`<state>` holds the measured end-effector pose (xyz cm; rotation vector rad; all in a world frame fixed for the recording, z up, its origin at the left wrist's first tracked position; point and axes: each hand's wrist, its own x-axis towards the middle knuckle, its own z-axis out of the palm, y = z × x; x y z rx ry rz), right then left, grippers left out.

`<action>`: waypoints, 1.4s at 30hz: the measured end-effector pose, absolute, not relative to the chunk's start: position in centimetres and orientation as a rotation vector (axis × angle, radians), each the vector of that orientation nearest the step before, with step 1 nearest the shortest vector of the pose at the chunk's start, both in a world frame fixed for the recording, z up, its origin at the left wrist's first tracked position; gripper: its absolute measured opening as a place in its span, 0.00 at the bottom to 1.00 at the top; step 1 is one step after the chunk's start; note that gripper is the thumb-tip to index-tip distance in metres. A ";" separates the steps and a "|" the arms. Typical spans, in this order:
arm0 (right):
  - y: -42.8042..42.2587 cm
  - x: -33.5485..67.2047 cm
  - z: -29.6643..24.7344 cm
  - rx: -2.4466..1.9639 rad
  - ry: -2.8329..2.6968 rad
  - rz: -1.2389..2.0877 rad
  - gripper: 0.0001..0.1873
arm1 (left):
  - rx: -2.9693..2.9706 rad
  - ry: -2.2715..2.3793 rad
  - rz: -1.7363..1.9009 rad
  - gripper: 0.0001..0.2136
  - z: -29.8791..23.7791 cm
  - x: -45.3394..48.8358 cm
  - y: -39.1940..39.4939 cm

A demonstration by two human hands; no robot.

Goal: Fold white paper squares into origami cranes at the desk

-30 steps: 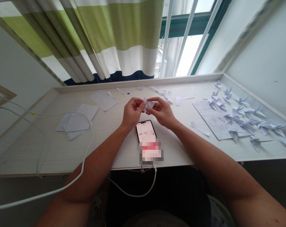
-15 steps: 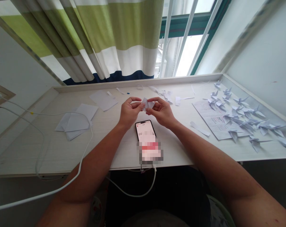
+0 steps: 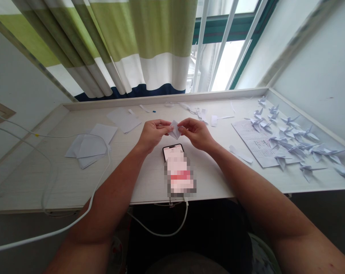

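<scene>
A small folded piece of white paper [image 3: 175, 130] is pinched between my left hand [image 3: 152, 134] and my right hand [image 3: 197, 133], above the table. Its shape looks like a diamond, and my fingertips hide its side corners. Just below my hands, a smartphone [image 3: 173, 152] lies face up on the pale wood-grain desk [image 3: 126, 179], with its lower part blurred out. Its charging cable [image 3: 161, 231] runs off the near edge.
Loose white paper sheets [image 3: 89, 146] lie at the left, under a white cable [image 3: 104, 167]. Paper scraps [image 3: 202, 115] lie along the back. At the right, several folded paper cranes [image 3: 292, 139] stand on and beside a printed sheet [image 3: 255, 142]. A curtain and window are behind.
My hands have turned the paper and drawn slightly apart, and it now shows a clearer diamond shape. My left hand has rotated flatter, its fingers pointing right. The view has shifted slightly.
</scene>
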<state>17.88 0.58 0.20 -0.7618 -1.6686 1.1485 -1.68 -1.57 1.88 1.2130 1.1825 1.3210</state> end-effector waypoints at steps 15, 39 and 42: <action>0.9 17.9 0.1 -0.788 -1.670 1.083 0.13 | 1.172 1.085 1.261 0.24 1.4 -1.1 -2.1; 0.4 17.9 0.6 -0.804 -1.661 0.989 0.05 | 1.272 1.028 1.119 0.21 1.6 -1.1 -2.3; 0.4 17.9 0.6 -0.812 -1.630 0.973 0.05 | 1.267 1.017 1.092 0.21 1.6 -1.0 -2.5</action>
